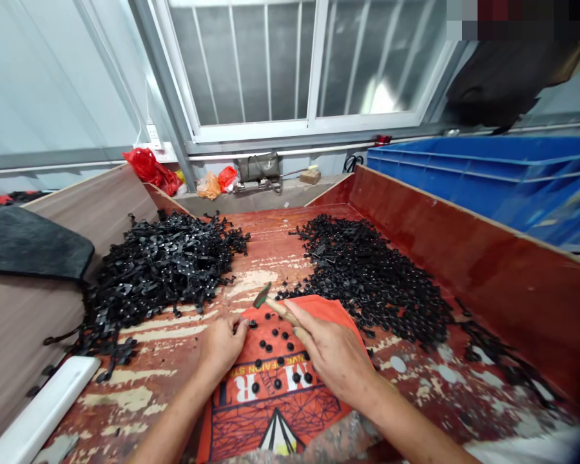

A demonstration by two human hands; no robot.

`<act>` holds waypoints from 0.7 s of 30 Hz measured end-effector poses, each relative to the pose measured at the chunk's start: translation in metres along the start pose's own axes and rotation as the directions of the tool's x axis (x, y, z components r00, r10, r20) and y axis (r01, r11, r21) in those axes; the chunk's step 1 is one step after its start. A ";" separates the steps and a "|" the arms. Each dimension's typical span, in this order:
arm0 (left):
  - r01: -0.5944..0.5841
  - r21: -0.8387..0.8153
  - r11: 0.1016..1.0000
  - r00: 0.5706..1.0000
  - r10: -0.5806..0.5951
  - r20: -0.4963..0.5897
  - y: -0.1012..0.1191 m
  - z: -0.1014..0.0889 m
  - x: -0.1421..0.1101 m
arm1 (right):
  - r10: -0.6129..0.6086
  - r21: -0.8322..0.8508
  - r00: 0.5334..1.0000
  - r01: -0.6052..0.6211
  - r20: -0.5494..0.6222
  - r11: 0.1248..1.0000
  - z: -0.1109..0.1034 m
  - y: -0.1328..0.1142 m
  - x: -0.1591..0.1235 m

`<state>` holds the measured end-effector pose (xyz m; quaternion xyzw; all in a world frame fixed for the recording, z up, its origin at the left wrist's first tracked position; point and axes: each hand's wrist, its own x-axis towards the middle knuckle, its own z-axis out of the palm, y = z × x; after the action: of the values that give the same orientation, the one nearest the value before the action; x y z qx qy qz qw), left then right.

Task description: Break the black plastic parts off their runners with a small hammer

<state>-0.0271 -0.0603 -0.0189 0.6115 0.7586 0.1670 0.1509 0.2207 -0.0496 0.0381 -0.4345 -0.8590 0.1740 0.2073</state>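
My right hand [326, 345] is wrapped round the wooden handle of a small hammer [281, 310], whose metal head is raised over the top edge of an orange-red printed cloth [232, 422]. Several small round black parts [277, 383] lie scattered on the cloth. At the cloth's upper left, my left hand [221, 345] has its thumb and fingers pinched together, close to a black part [252, 323]. Whether a piece sits between those fingertips is too small to tell.
A heap of black parts [169, 258] lies to the left and another pile of small black pieces [367, 270] to the right. Reddish boards [464, 238] wall the worn tabletop. Beyond the right board stands a blue crate [464, 167]; a white bar [48, 409] lies at lower left.
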 end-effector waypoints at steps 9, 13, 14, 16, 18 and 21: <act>-0.005 0.068 0.998 1.000 0.004 0.011 0.003 0.001 -0.001 | 0.030 -0.089 0.997 -0.023 0.070 0.996 0.016 -0.002 0.006; 0.017 -0.078 0.997 0.999 -0.014 0.047 0.001 -0.001 0.004 | 0.062 -0.148 0.990 -0.042 0.128 0.988 0.022 0.001 0.007; 0.032 -0.201 0.979 0.998 -0.020 0.059 0.001 -0.006 0.006 | 0.068 -0.119 0.992 -0.055 0.104 0.991 0.020 0.004 0.008; 0.110 -0.525 0.844 0.991 -0.054 0.122 0.005 -0.020 0.009 | 0.089 -0.011 0.995 -0.089 0.033 0.996 0.012 0.009 0.008; 0.218 -0.776 0.591 0.968 -0.030 0.249 0.012 -0.038 0.011 | 0.125 0.107 0.992 -0.121 -0.030 0.987 -0.002 0.016 0.007; 0.278 -0.873 0.400 0.931 0.112 0.348 0.022 -0.053 0.016 | 0.153 0.212 0.985 -0.134 -0.076 0.968 -0.018 0.026 -0.001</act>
<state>-0.0344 -0.0435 0.0383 0.4089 0.5331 0.4331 0.6008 0.2478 -0.0333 0.0412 -0.4793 -0.7923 0.2565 0.2771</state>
